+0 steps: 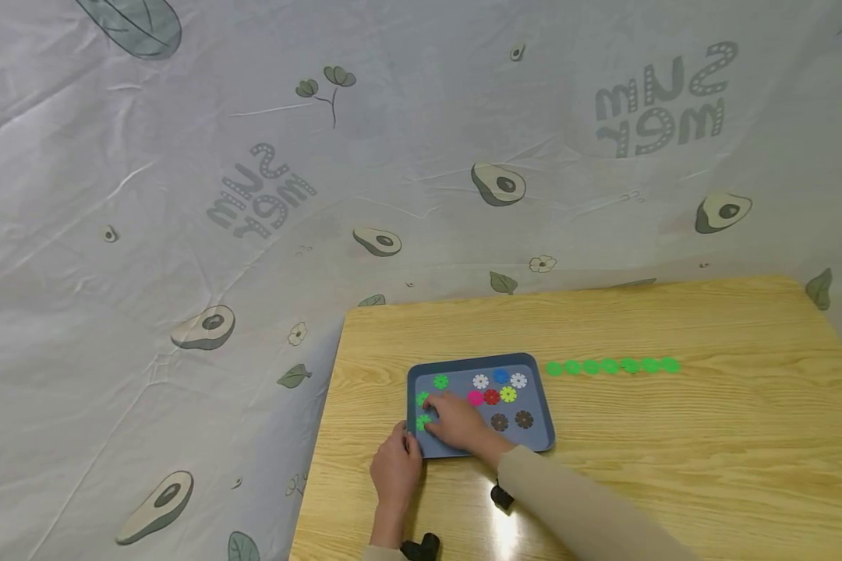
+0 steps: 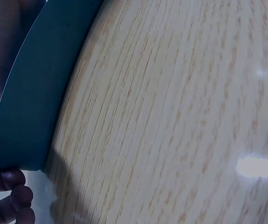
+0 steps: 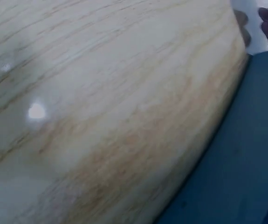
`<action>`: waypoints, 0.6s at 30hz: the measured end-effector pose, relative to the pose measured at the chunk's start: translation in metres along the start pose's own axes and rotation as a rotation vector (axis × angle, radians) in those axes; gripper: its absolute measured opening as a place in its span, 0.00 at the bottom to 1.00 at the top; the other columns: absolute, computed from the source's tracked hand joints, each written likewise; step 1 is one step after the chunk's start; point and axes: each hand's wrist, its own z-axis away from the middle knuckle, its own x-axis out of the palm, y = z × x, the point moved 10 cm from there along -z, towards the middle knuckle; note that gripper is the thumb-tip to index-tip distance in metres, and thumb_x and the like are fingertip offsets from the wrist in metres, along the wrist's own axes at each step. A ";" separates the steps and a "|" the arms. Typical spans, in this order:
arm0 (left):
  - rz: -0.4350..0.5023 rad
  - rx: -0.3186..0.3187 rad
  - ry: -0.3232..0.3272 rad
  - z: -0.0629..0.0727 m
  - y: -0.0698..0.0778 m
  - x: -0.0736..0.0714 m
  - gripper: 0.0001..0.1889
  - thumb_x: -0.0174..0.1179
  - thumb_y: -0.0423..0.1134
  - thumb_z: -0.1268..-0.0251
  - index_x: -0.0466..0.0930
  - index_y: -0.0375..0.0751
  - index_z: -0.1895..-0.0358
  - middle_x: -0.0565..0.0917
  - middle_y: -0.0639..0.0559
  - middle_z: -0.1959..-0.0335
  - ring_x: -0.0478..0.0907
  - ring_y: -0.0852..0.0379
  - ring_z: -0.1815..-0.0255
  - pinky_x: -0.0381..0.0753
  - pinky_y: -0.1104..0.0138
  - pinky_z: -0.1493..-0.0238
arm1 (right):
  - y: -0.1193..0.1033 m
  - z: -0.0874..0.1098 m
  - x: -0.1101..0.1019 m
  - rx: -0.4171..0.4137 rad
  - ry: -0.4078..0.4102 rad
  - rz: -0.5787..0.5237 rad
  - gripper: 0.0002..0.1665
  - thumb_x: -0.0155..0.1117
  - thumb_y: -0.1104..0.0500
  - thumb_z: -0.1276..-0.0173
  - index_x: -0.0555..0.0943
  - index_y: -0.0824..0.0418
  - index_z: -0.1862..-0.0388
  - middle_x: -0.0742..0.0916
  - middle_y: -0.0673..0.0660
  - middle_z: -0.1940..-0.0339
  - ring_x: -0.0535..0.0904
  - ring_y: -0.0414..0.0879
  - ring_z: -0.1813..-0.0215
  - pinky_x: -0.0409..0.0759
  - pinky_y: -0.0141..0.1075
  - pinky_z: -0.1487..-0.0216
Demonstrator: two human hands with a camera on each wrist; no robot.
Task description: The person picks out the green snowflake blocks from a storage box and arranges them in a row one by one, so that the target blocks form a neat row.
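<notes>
My left hand (image 1: 396, 467) holds the front left corner of a blue-grey tray (image 1: 477, 362). In the left wrist view its curled fingers (image 2: 19, 196) show right at the tray's corner. My right hand (image 1: 459, 423) reaches over the tray's left half, its thumb and index finger spread. The index fingertip is by one green notched disc (image 1: 422, 399), the thumb by a green disc nearer the front (image 1: 423, 422). A third green disc (image 1: 440, 382) lies farther back. The right wrist view shows mainly the tabletop and the tray's outer wall (image 3: 231, 154).
Elsewhere in the tray lie white (image 1: 480, 382), blue (image 1: 500, 376), pink (image 1: 475, 398), red (image 1: 491, 397), yellow (image 1: 508, 394) and brown discs (image 1: 524, 419). Several green discs (image 1: 610, 366) form a row on the wooden table (image 1: 673, 452), right of the tray. A patterned cloth (image 1: 421, 195) hangs behind.
</notes>
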 end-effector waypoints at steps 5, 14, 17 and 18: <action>0.002 -0.006 0.002 0.000 0.000 0.000 0.12 0.63 0.35 0.30 0.87 0.37 0.47 0.79 0.55 0.81 0.68 0.60 0.86 0.66 0.61 0.85 | 0.000 -0.001 0.007 0.036 -0.023 0.118 0.18 0.75 0.52 0.34 0.86 0.55 0.47 0.86 0.58 0.51 0.84 0.56 0.50 0.82 0.50 0.52; 0.003 -0.012 0.001 0.000 -0.002 0.003 0.12 0.63 0.35 0.30 0.87 0.38 0.47 0.78 0.56 0.82 0.67 0.61 0.86 0.66 0.62 0.85 | 0.005 -0.004 0.014 0.070 -0.024 0.135 0.14 0.77 0.50 0.36 0.88 0.52 0.54 0.84 0.54 0.55 0.84 0.54 0.54 0.82 0.49 0.56; 0.005 -0.011 0.003 0.000 -0.002 0.001 0.12 0.63 0.35 0.30 0.87 0.38 0.47 0.78 0.56 0.82 0.67 0.61 0.86 0.66 0.62 0.85 | 0.007 -0.006 0.014 0.095 -0.024 0.108 0.14 0.78 0.50 0.38 0.88 0.53 0.56 0.84 0.54 0.55 0.84 0.54 0.54 0.82 0.48 0.56; 0.002 -0.010 0.005 -0.001 -0.003 0.001 0.12 0.63 0.35 0.30 0.87 0.38 0.48 0.77 0.56 0.82 0.67 0.61 0.86 0.66 0.62 0.85 | 0.007 -0.006 0.014 0.107 -0.027 0.097 0.14 0.78 0.50 0.39 0.88 0.53 0.56 0.84 0.53 0.56 0.84 0.53 0.54 0.82 0.48 0.56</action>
